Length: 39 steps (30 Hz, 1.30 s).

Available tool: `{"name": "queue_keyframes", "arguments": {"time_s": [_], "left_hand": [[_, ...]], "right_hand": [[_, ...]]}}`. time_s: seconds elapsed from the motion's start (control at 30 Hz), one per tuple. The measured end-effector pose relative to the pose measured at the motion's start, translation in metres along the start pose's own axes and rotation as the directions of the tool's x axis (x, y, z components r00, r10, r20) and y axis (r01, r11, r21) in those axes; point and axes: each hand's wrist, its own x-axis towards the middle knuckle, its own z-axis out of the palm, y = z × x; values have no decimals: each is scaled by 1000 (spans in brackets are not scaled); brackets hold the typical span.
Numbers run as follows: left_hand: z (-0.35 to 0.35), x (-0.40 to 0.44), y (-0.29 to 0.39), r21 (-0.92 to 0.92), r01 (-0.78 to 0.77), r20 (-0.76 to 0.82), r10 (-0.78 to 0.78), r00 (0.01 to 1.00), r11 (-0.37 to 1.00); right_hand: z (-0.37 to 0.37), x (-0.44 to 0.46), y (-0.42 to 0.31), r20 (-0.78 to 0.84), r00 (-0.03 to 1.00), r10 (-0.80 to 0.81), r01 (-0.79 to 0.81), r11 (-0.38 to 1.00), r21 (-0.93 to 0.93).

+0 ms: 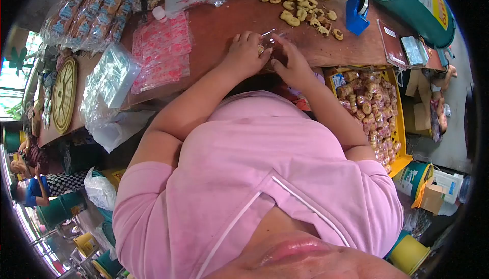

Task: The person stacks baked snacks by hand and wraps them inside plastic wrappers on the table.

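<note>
My left hand [245, 54] is over the front edge of the reddish-brown table, fingers bent and closed on a small clear plastic bag [275, 35]. From the other side my right hand [293, 64] pinches the same bag with thumb and fingers close together. Something yellowish shows between the hands, too small and covered to name. Beyond them lies a loose heap of curled, yellow-brown snack pieces [300, 6]. Left of my left hand are flat red-printed plastic bags [162, 49]. To the right of my right hand stands a blue tape dispenser [357, 15].
A yellow crate [402, 126] holds many wrapped snacks beside my right arm. Bundled packs of bread [90, 14], a stack of clear bags [114, 75] and a round gold clock-like piece [65, 95] lie left. A green container [415, 4] stands at the far right.
</note>
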Motion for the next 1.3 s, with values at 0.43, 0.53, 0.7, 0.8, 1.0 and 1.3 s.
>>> {"name": "queue_keyframes", "arguments": {"time_s": [0.43, 0.53, 0.7, 0.8, 1.0, 1.3], "left_hand": [[2, -3, -6, -54, -25, -73, 21, 997, 998], [0, -1, -11, -126, -2, -21, 0, 1000, 992], [-4, -1, -14, -98, -82, 5, 83, 997, 992], [-1, 1, -10, -67, -101, -21, 100, 995, 993], [2, 5, -10, 13, -115, -43, 116, 992, 993], [-5, 5, -24, -108, -170, 48, 176, 983, 980]], "right_hand": [[-15, 16, 22, 140, 949, -284, 316, 865, -391], [-12, 35, 41, 149, 935, -322, 346, 919, -187], [-6, 46, 51, 256, 962, -100, 117, 992, -53], [-9, 59, 43, 352, 936, 7, 57, 983, -173], [-10, 48, 5, 18, 984, -176, 152, 790, -594], [-11, -7, 10, 237, 936, -261, 352, 739, -575]]}}
